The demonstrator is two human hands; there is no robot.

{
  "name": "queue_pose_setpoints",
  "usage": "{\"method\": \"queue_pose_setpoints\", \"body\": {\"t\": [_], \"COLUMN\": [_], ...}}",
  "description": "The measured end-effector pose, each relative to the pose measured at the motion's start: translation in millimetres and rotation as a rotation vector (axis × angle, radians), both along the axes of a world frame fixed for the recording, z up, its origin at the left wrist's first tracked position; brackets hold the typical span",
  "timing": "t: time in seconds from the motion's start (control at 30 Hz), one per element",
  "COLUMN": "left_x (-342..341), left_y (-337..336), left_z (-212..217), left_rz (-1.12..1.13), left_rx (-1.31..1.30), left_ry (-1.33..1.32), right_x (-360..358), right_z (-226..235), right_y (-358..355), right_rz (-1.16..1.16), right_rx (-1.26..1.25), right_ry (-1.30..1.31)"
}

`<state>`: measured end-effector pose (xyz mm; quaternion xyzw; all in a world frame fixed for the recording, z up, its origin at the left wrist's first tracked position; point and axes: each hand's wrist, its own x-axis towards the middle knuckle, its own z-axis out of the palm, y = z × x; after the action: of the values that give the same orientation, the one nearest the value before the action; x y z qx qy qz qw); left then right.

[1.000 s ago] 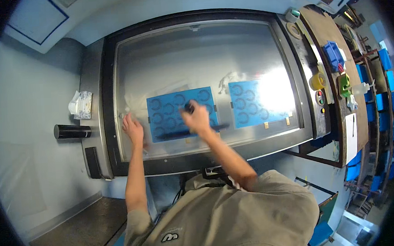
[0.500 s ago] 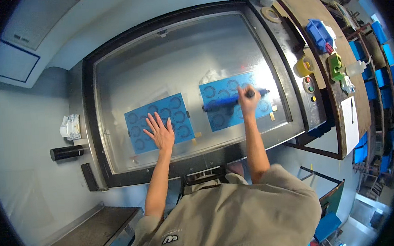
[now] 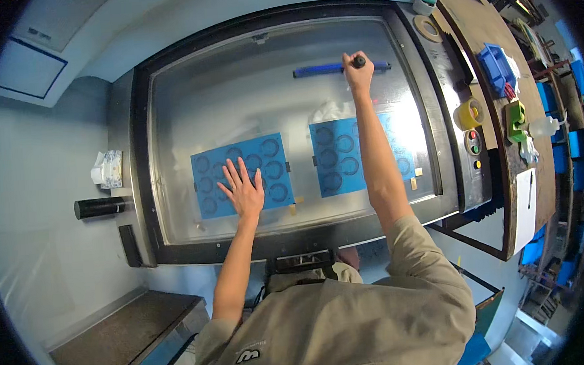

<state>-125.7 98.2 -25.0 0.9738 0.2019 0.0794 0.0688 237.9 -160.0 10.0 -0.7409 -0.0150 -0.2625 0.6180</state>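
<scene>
My left hand (image 3: 244, 191) lies flat with fingers spread on the left blue sheet (image 3: 274, 158), which is printed with several dark rings. My right hand (image 3: 359, 78) is wrapped round the black handle of a long blue roller (image 3: 318, 70). The roller extends sideways over the far right part of the silvery panel, beyond a second ringed blue sheet (image 3: 345, 155). My right forearm crosses above that second sheet and hides part of it. Whether the roller touches the panel, I cannot tell.
A dark frame (image 3: 196, 254) surrounds the panel (image 3: 219, 86). Small tan tape pieces (image 3: 418, 172) sit by the sheets. On the right are push buttons (image 3: 474, 149), a yellow tape roll (image 3: 470, 114) and a bench with a blue bin (image 3: 497, 69). Tissues (image 3: 109, 169) stand at left.
My right hand has carried the roller away from me, off the right sheet to the far part of the panel. My left hand stays on the left sheet. The view has shifted slightly.
</scene>
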Motion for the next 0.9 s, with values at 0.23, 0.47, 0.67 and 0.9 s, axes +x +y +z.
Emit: {"method": "queue_pose_setpoints", "body": {"t": [0.23, 0.47, 0.67, 0.9], "left_x": [-11, -17, -20, -56], "left_y": [15, 19, 29, 99], "left_z": [2, 4, -8, 27], "left_rz": [0.046, 0.012, -0.002, -0.1], "left_rx": [0.009, -0.06, -0.105, -0.785], "left_ry": [-0.005, -0.05, 0.002, -0.221], "right_x": [-174, -265, -167, -198], "right_z": [-5, 34, 63, 21], "right_y": [-35, -48, 178, 319], "right_rz": [-0.065, -0.039, 0.182, 0.285], "right_rx": [-0.029, -0.089, -0.154, -0.36], "right_ry": [0.33, 0.695, 0.147, -0.023]}}
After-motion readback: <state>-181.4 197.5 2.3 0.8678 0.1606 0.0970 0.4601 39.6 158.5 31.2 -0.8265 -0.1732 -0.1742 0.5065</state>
